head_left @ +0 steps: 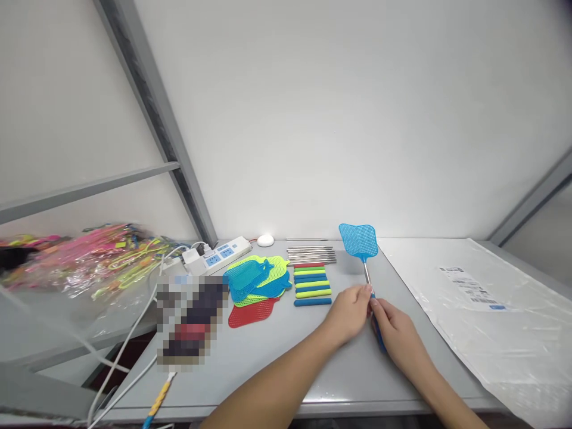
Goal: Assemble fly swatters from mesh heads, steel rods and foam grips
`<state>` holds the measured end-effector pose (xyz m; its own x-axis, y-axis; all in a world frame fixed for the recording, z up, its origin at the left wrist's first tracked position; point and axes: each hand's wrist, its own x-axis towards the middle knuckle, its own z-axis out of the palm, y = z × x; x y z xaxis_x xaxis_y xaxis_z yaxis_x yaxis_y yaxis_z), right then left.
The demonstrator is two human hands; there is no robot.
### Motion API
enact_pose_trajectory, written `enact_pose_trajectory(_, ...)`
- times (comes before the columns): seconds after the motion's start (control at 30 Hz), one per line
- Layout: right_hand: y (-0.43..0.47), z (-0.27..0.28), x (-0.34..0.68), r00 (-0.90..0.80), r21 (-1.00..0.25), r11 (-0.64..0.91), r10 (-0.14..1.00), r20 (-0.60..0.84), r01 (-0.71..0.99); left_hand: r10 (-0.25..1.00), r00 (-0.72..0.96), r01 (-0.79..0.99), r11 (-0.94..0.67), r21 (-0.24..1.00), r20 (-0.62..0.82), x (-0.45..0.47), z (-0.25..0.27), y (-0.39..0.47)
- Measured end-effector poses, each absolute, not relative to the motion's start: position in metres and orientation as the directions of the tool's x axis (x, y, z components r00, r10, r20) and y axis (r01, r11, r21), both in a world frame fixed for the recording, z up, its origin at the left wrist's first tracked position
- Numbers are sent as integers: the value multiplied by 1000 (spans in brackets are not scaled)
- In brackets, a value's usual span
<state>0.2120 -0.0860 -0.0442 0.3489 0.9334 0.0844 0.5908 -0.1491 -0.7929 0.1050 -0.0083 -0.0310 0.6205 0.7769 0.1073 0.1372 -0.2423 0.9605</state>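
A fly swatter with a blue mesh head (pixel 360 240) is held upright over the table, its metal rod running down into a blue handle. My left hand (pixel 351 310) is closed around the lower rod where it meets the handle. Just below, my right hand (pixel 395 325) wraps the blue handle, whose lower end shows beneath the fingers. Left of my hands lies a row of blue, green and red handles (pixel 311 293). Several metal rods (pixel 310 255) lie behind them. Farther left, loose swatter heads (pixel 252 313) in red, yellow-green and blue overlap in a pile.
A white plastic bag with a label (pixel 447 316) covers the right side of the grey table (pixel 339 381). At the back left stand a power strip (pixel 227 253) and a white round device (pixel 265 240). White cables hang at left, near bagged colourful items (pixel 129 250) and a blurred-out object (pixel 192 325).
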Motion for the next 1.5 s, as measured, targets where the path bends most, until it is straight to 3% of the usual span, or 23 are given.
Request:
enact_pose_trajectory(0.07,-82,-44,228,369,-598,-264,927,58,757,762,626,184,-349,919,164,102,-38,-12)
enact_pose_trajectory(0.17,-74,-45,241,409,-398,-365,912,30,842,739,630,240,-477,846,238,100,-43,-12)
enact_pose_trajectory(0.4,-49,-37,250,426,-285,-412,905,-13,866,681,667,319,-628,710,302,99,-47,-14)
enact_pose_trajectory(0.67,-39,-36,254,432,-170,-435,900,-58,884,650,687,349,-688,636,326,95,-46,-15)
enact_pose_trajectory(1.03,-42,-32,265,459,-161,-459,888,-43,874,553,746,343,-797,497,371,67,-19,-15)
enact_pose_trajectory(1.27,-51,-14,250,459,-161,-451,888,20,878,647,640,508,-761,404,414,10,-14,-17)
enact_pose_trajectory(1.5,-17,19,210,175,-195,-156,981,86,968,732,516,755,-634,167,445,-9,-24,-24)
